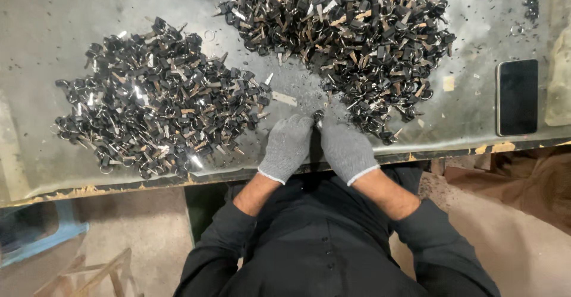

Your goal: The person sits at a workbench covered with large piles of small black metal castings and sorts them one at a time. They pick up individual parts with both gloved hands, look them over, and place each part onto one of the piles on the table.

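Grey-gloved hands [315,145] hide small black part [317,116].

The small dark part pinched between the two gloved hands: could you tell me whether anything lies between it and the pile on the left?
Nothing visible does. Both hands, left hand and right hand, meet at the small part; only scattered specks cover the table before the left pile.

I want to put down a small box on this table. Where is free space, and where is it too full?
Free: the far left corner above the left pile, and the strip between the right pile and the phone. The gap between the piles is narrow and littered with scraps. Crowded: both piles, and the front edge where both gloved hands meet.
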`<move>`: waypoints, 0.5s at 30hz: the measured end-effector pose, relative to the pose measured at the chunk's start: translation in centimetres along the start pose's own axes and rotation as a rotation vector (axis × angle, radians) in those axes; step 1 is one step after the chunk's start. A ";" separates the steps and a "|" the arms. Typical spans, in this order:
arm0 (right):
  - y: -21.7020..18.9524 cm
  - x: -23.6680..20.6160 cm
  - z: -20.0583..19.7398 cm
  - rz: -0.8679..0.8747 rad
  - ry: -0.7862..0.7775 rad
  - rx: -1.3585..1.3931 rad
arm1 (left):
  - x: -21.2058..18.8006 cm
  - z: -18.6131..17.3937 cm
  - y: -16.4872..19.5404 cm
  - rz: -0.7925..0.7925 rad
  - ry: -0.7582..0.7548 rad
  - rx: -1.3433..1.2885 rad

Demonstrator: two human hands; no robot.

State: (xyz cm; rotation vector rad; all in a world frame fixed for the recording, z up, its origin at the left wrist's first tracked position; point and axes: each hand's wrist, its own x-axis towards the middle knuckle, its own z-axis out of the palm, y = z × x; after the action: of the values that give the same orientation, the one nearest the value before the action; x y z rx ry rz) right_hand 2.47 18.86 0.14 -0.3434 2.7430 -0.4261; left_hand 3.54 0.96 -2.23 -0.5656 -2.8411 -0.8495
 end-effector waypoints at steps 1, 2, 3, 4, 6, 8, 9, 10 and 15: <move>0.1 0.0 -0.4 -0.032 -0.018 0.057 | 0.0 -0.2 0.0 -0.016 -0.007 -0.008; 0.4 0.1 -0.8 -0.063 -0.022 0.113 | 0.3 -0.2 0.0 -0.019 -0.007 -0.012; 0.4 0.1 -1.1 -0.099 -0.024 0.167 | 0.4 -0.2 -0.1 -0.002 0.003 -0.014; 0.4 -0.1 -1.1 -0.093 -0.004 0.171 | 0.4 -0.2 -0.1 0.012 0.016 -0.015; 0.0 -0.4 -1.0 -0.081 -0.005 0.179 | 0.4 0.0 -0.1 0.005 0.022 -0.009; -0.6 -0.8 -0.6 -0.069 0.117 0.050 | 0.1 0.2 0.1 -0.023 -0.004 0.016; -0.7 -0.9 -0.4 -0.056 0.178 -0.007 | -0.1 0.2 0.2 -0.032 -0.026 0.004; -0.7 -0.9 -0.3 -0.033 0.112 -0.029 | -0.2 0.2 0.2 -0.035 -0.039 -0.006; 0.2 -0.2 -0.8 -0.071 -0.085 0.258 | 0.2 -0.5 -0.1 -0.008 -0.003 -0.030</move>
State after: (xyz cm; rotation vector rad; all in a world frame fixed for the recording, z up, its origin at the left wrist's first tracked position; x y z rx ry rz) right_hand 2.34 19.25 0.83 -0.3817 2.5589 -0.7569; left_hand 3.34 0.70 -1.81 -0.5598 -2.8398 -0.8949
